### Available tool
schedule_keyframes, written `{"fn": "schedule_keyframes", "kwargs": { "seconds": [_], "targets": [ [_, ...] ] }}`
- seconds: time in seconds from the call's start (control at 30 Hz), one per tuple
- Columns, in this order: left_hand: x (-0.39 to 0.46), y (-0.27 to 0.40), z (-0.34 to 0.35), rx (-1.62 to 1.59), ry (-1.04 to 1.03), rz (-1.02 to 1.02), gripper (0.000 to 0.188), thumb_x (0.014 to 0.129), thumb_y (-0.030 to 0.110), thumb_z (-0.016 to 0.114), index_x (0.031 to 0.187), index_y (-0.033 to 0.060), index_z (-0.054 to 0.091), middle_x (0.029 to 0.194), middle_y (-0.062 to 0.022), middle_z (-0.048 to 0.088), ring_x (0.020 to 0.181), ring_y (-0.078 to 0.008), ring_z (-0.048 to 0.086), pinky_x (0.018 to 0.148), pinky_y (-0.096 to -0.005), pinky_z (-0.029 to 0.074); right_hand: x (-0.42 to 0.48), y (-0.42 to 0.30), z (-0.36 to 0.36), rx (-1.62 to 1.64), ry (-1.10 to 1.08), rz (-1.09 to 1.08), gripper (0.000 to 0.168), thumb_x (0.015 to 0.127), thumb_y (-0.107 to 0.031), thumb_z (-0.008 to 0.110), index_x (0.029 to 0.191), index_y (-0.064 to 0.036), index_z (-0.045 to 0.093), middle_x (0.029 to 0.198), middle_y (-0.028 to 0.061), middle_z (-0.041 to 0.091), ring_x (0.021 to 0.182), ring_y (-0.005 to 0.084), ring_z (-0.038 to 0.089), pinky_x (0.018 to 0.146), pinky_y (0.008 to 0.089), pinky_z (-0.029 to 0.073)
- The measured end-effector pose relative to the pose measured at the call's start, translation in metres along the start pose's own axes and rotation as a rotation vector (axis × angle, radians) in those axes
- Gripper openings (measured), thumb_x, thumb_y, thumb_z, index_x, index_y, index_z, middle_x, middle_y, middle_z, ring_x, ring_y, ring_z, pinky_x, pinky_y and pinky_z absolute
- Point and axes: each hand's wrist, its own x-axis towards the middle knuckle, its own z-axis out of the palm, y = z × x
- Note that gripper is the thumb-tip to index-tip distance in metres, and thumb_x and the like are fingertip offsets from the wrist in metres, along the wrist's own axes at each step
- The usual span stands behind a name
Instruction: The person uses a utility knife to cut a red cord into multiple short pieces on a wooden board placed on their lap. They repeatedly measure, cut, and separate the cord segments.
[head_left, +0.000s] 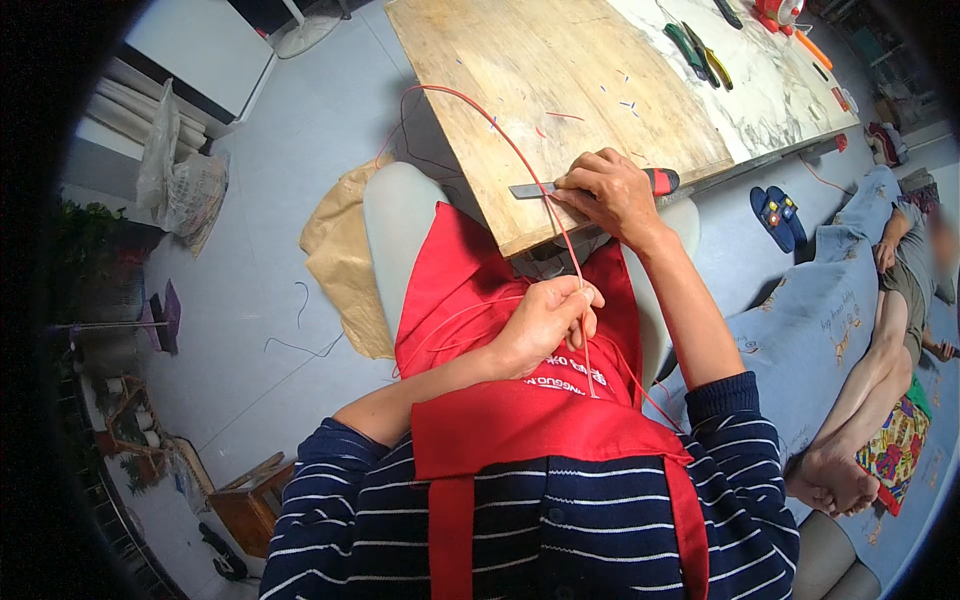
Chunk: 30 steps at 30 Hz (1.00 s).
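My right hand (606, 191) grips a utility knife (663, 182) with a black and red handle, over the near corner of the wooden board (465, 150). The knife's bare blade (531, 190) points left, and a red wire (517, 150) passes across it, close to my right fingertips. Whether the edge touches the wire I cannot tell. Lower down, above my lap, my left hand (551, 322) pinches the same wire between thumb and fingers. The wire arches up over the board's left edge; more red strands lie across my red apron (442, 322).
Small red and blue wire scraps (628, 105) are scattered on the board. Yellow-handled pliers (718, 67) and a green-handled tool (686, 49) lie on the marble-patterned surface (780, 97). Blue slippers (778, 217) stand on the floor. At right, a person (896, 300) reclines on a blue cover.
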Motion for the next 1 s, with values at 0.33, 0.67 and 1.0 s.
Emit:
{"fn": "schedule_keyframes", "kwargs": {
  "seconds": [0.33, 0.67, 1.0],
  "targets": [
    [-0.008, -0.003, 0.010, 0.001, -0.047, -0.027, 0.019, 0.092, 0.017, 0.040, 0.090, 0.0022, 0.052, 0.061, -0.0012, 0.054, 0.046, -0.0051, 0.048, 0.042, -0.0168, 0.037, 0.002, -0.005, 0.001, -0.029, -0.021, -0.002, 0.011, 0.071, -0.023, 0.065, 0.077, -0.014, 0.064, 0.077, 0.0001, 0.056, 0.075, 0.0208, 0.052, 0.064, 0.0315, 0.045],
    [-0.021, -0.005, 0.032, 0.018, -0.163, -0.091, 0.018, 0.091, 0.015, 0.040, 0.091, 0.0015, 0.052, 0.061, -0.0022, 0.054, 0.048, -0.0058, 0.050, 0.043, -0.0172, 0.038, 0.005, -0.004, 0.001, 0.006, -0.023, 0.000, 0.009, 0.073, -0.022, 0.063, 0.075, -0.013, 0.063, 0.077, 0.0004, 0.056, 0.075, 0.0224, 0.052, 0.064, 0.0329, 0.045],
    [-0.028, -0.019, 0.061, 0.200, -0.505, -0.095, 0.021, 0.086, 0.019, 0.047, 0.083, 0.0010, 0.057, 0.069, -0.0107, 0.060, 0.057, -0.0164, 0.058, 0.050, -0.0266, 0.044, 0.026, 0.014, 0.013, -0.060, 0.062, 0.115, 0.014, 0.075, -0.028, 0.063, 0.075, -0.014, 0.065, 0.077, 0.0021, 0.059, 0.074, 0.0235, 0.054, 0.063, 0.0336, 0.046]
  ]
}}
